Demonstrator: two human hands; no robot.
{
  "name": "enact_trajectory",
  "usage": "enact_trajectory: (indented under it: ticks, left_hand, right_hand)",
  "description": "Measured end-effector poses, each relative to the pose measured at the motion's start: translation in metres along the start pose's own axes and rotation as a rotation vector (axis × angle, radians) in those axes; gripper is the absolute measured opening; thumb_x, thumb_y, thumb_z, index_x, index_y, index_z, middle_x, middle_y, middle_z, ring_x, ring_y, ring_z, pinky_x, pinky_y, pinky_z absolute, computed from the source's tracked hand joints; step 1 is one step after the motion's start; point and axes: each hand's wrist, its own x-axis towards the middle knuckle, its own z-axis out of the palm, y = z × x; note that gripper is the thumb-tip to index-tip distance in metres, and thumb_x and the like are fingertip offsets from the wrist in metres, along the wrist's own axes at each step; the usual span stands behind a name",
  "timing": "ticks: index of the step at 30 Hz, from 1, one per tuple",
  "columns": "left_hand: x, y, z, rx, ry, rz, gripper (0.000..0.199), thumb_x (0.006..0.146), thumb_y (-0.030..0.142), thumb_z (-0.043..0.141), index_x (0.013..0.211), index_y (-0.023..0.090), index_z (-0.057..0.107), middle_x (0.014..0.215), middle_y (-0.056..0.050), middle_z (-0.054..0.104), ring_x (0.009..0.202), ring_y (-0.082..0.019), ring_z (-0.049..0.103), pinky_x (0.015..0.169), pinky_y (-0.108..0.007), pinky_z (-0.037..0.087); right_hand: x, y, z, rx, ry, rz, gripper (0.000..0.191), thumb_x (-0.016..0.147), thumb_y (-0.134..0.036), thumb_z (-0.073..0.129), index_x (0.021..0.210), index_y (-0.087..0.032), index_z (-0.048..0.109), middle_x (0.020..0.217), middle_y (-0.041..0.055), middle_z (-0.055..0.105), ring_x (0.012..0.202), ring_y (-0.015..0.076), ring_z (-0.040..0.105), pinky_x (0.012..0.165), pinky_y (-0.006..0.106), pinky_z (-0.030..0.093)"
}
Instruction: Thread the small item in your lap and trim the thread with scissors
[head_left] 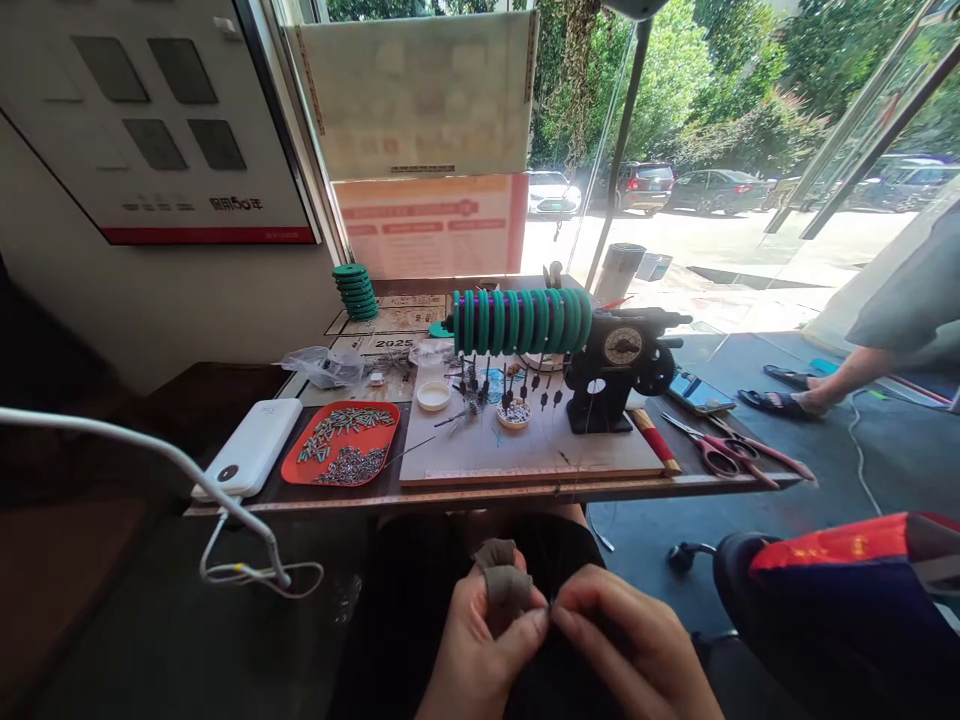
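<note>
Over my lap, my left hand [495, 640] is closed in a pinch, with grey-brown finger wraps [508, 583] on its fingers. My right hand [626, 635] pinches close beside it, and the fingertips of both hands almost meet. A tiny dark item between them is too small to make out. Beyond the hands, a pale board [457, 462] lies on the table. Above it is a black winder [611, 360] carrying a row of green spools [523, 321]. Several dark weights hang below the spools, near a small dish of beads [514, 414].
An orange tray [341, 443] of small metal pieces sits at left beside a white power bank [251, 450] with a cable. Scissors [720, 455] and a phone [701, 390] lie at right. Green discs [355, 292] are stacked at the back. Another person's legs [840, 385] show at right.
</note>
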Motion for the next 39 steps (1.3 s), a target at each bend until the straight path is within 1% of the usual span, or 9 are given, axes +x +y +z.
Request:
enact_trajectory:
  ticks: [6, 10, 13, 16, 19, 22, 27, 31, 39]
  left_hand:
    - [0.001, -0.006, 0.002, -0.161, -0.019, -0.037, 0.022, 0.062, 0.030, 0.068, 0.056, 0.012, 0.055, 0.051, 0.002, 0.041, 0.051, -0.009, 0.036, 0.052, -0.021, 0.031]
    - [0.004, -0.012, 0.001, -0.284, -0.054, -0.035, 0.017, 0.062, 0.027, 0.067, 0.064, 0.012, 0.058, 0.056, 0.000, 0.050, 0.049, -0.007, 0.037, 0.049, -0.020, 0.028]
    - [0.007, -0.018, 0.000, -0.347, -0.064, -0.058, 0.018, 0.059, 0.026, 0.068, 0.066, 0.012, 0.059, 0.063, -0.002, 0.055, 0.045, -0.006, 0.039, 0.046, -0.020, 0.026]
    - [0.008, -0.019, -0.001, -0.365, -0.087, -0.056, 0.019, 0.057, 0.027, 0.068, 0.063, 0.011, 0.058, 0.055, 0.001, 0.049, 0.042, -0.005, 0.036, 0.045, -0.020, 0.024]
    - [0.007, -0.015, 0.000, -0.345, -0.095, -0.050, 0.018, 0.060, 0.026, 0.066, 0.064, 0.011, 0.057, 0.054, 0.002, 0.045, 0.045, -0.005, 0.036, 0.048, -0.020, 0.025]
    - [0.003, -0.011, 0.000, -0.306, -0.076, -0.043, 0.017, 0.062, 0.026, 0.064, 0.066, 0.012, 0.056, 0.058, 0.002, 0.046, 0.047, -0.005, 0.036, 0.050, -0.020, 0.027]
    - [-0.003, -0.003, 0.002, -0.144, -0.028, -0.050, 0.019, 0.062, 0.028, 0.067, 0.064, 0.012, 0.058, 0.056, 0.002, 0.044, 0.052, -0.008, 0.037, 0.053, -0.022, 0.030]
    - [-0.002, 0.002, 0.003, -0.111, -0.038, -0.053, 0.016, 0.062, 0.026, 0.066, 0.066, 0.012, 0.059, 0.053, 0.002, 0.043, 0.052, -0.009, 0.037, 0.053, -0.022, 0.031]
    - [-0.001, -0.005, 0.003, -0.331, -0.139, -0.047, 0.010, 0.058, 0.010, 0.060, 0.067, 0.013, 0.062, 0.067, -0.001, 0.051, 0.058, -0.008, 0.043, 0.052, -0.018, 0.032]
  right_hand:
    - [0.011, -0.028, -0.001, 0.194, 0.009, 0.105, 0.040, 0.064, -0.048, 0.055, 0.065, -0.009, 0.059, 0.066, 0.0018, 0.061, 0.058, -0.0051, 0.054, 0.055, -0.003, 0.044]
    - [0.014, -0.028, -0.006, 0.142, 0.086, 0.123, 0.040, 0.064, -0.048, 0.054, 0.067, -0.009, 0.059, 0.058, 0.0004, 0.059, 0.049, -0.0047, 0.051, 0.047, -0.002, 0.042]
    - [0.014, -0.014, -0.015, -0.158, 0.261, -0.257, 0.016, 0.067, -0.028, 0.058, 0.070, -0.013, 0.061, 0.067, -0.0013, 0.062, 0.061, -0.0063, 0.057, 0.057, -0.006, 0.045]
    - [0.014, 0.001, -0.014, -0.406, 0.270, -0.783, 0.009, 0.063, -0.015, 0.061, 0.072, -0.016, 0.061, 0.068, -0.0036, 0.062, 0.068, -0.0073, 0.057, 0.066, -0.005, 0.047]
    - [0.014, 0.007, -0.001, -0.338, 0.335, -0.961, 0.013, 0.072, -0.019, 0.049, 0.072, -0.014, 0.061, 0.064, -0.0005, 0.060, 0.069, -0.0060, 0.053, 0.066, 0.000, 0.046]
    - [0.011, 0.002, 0.009, -0.231, 0.359, -0.873, 0.027, 0.078, -0.016, 0.037, 0.064, -0.012, 0.059, 0.058, -0.0004, 0.057, 0.064, -0.0076, 0.050, 0.063, -0.001, 0.042]
    - [0.006, -0.015, 0.000, -0.244, 0.104, -0.638, 0.015, 0.071, -0.012, 0.050, 0.058, -0.011, 0.057, 0.053, -0.0045, 0.056, 0.053, -0.0097, 0.050, 0.055, -0.007, 0.038]
    - [0.005, -0.017, -0.006, -0.129, 0.019, -0.268, 0.026, 0.073, -0.027, 0.048, 0.058, -0.009, 0.059, 0.053, -0.0018, 0.057, 0.051, -0.0089, 0.049, 0.050, -0.007, 0.036]
    - [0.010, -0.028, -0.003, 0.345, 0.058, 0.257, 0.042, 0.053, -0.047, 0.066, 0.067, -0.008, 0.060, 0.063, 0.0016, 0.061, 0.056, -0.0021, 0.056, 0.053, 0.000, 0.046]
